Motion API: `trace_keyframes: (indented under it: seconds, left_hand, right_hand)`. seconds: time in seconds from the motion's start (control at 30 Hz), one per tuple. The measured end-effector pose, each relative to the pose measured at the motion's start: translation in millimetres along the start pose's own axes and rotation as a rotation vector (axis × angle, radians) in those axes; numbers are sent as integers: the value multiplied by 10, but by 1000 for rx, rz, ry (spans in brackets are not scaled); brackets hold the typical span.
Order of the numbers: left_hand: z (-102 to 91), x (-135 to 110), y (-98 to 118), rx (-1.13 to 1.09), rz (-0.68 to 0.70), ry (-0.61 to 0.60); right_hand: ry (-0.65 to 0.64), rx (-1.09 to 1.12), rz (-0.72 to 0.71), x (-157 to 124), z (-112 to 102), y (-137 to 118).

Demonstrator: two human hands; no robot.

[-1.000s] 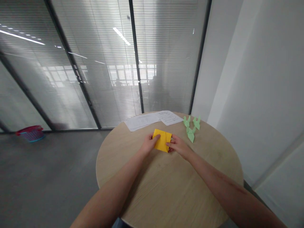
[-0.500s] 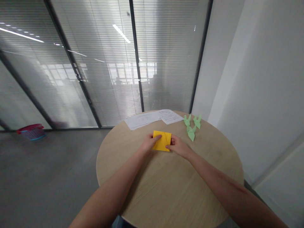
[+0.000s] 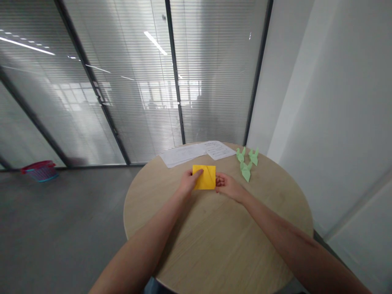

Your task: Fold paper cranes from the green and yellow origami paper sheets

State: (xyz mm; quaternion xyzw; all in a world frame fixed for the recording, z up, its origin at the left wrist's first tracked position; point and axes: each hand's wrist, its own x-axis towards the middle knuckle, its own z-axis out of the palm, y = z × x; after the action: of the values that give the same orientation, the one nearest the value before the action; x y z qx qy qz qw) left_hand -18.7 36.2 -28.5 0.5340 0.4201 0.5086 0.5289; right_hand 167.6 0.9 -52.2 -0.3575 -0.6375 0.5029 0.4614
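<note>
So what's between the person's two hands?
A folded yellow paper, flat on the round table, with the left hand on its left edge and the right hand at its right, in the head view.

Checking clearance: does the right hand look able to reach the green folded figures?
Probably yes: the right hand rests by the yellow paper, with only bare table before the green figures.

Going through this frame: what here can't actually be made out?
Print on the white sheets: head view, too small to read.
The green folded figures: head view, too small to tell what they depict.
Grip of the right hand on the yellow paper: head view, fingertips tiny and bunched at the paper's edge.
Near rim of the table: head view, cut off by the bottom edge.
</note>
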Motion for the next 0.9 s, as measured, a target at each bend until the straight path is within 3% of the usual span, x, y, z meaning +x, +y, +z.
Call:
trace_keyframes:
  seconds: [0.2,0.4,0.57,0.73,0.9]
  left_hand:
    - [-43,32,25,2,53,20]
    - [-2,-23,40,33,20,-67]
    - [52,-81,41,55,5,-144]
    - [58,-111,38,120,11,-242]
    - [59,-120,-12,176,-1,-370]
  right_hand:
    - [119,-81,12,28,-65,100]
    - [302,-148,92,-12,-77,61]
    - [288,-196,29,-44,-39,24]
    - [208,-79,9,-26,-12,47]
    - [238,10,61,-24,-51,87]
